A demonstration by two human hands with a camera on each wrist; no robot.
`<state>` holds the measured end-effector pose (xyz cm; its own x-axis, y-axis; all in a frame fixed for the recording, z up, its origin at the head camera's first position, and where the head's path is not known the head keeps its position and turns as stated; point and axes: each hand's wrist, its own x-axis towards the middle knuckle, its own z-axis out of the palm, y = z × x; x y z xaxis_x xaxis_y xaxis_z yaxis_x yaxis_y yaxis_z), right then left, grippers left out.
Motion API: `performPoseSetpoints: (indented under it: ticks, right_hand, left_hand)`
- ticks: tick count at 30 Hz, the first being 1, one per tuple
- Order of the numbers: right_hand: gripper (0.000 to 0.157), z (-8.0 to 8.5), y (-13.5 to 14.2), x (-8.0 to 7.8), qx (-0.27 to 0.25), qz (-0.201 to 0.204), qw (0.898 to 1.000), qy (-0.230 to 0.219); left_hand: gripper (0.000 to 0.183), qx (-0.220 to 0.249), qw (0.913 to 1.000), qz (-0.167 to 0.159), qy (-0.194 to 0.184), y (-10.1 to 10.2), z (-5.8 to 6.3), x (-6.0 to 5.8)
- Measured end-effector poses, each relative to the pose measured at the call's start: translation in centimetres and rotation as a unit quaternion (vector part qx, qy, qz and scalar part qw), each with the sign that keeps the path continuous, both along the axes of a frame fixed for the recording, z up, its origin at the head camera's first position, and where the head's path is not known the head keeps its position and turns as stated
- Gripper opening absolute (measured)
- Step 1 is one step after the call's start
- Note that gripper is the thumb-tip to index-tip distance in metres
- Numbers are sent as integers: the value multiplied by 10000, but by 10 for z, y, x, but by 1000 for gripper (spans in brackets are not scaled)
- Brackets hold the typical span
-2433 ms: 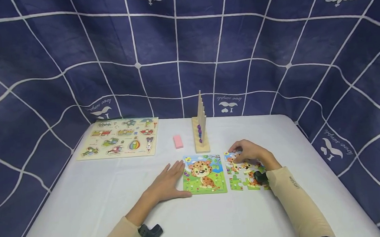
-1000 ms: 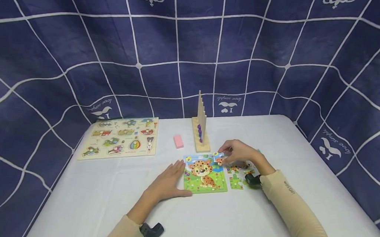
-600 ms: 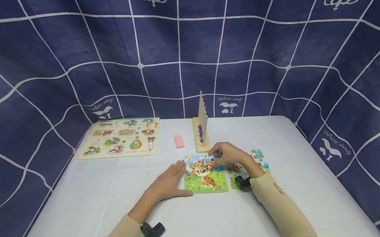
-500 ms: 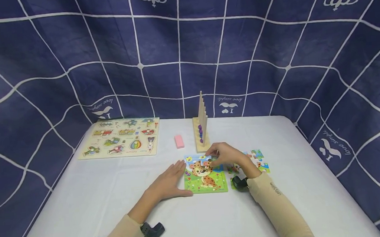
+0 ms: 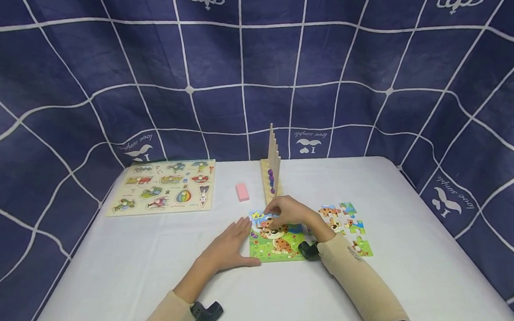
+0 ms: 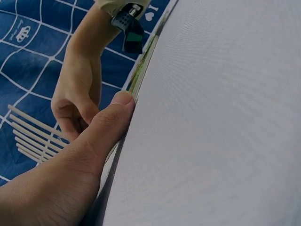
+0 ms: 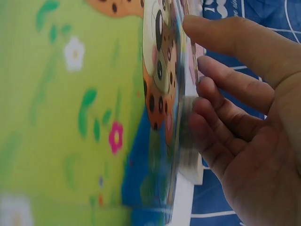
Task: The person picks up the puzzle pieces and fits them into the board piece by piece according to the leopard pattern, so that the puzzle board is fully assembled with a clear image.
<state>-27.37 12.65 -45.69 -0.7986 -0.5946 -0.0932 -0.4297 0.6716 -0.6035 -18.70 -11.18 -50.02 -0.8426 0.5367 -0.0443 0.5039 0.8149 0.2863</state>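
A leopard picture puzzle board [image 5: 275, 247] lies flat in the middle of the white table. My left hand [image 5: 227, 248] rests at its left side with straight, spread fingers, the thumb by the lower left corner; its thumb [image 6: 101, 132] looms large in the left wrist view. Above the board's upper left part, my right hand [image 5: 290, 212] pinches a puzzle piece [image 7: 194, 63], seen edge-on between thumb and fingers in the right wrist view. Whether the piece touches the board I cannot tell. Several loose puzzle pieces [image 5: 357, 225] lie right of the board, partly behind the right forearm.
Behind the board stands a wooden rack with upright slats [image 5: 273, 164] and purple and blue beads. A pink block [image 5: 242, 192] lies to its left. A wooden vehicle puzzle [image 5: 164, 188] fills the back left corner. Blue checked cloth [image 5: 217, 118] hangs beyond the table.
My right hand picked a piece from the loose ones at the right and carried it left across the board to its upper left part. The left hand stayed in place.
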Motion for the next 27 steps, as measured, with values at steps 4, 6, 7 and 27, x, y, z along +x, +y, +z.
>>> performPoseSetpoints:
  ticks: [4, 6, 7, 27]
  right_hand:
    - [39, -2, -7, -3, 101, 6, 9999, 20]
    - [39, -3, -10, -3, 125, 6, 9999, 12]
    - [38, -3, -11, -3, 130, 3, 9999, 0]
    - [34, -2, -15, -1, 206, 147, 9992, 311]
  left_hand:
    - [119, -34, 10000, -9, 6, 0, 2, 1]
    - [118, -31, 10000, -26, 21, 1, 2, 1]
    - [118, -38, 10000, -30, 20, 1, 3, 1]
    - [118, -29, 9999, -106, 24, 1, 4, 0]
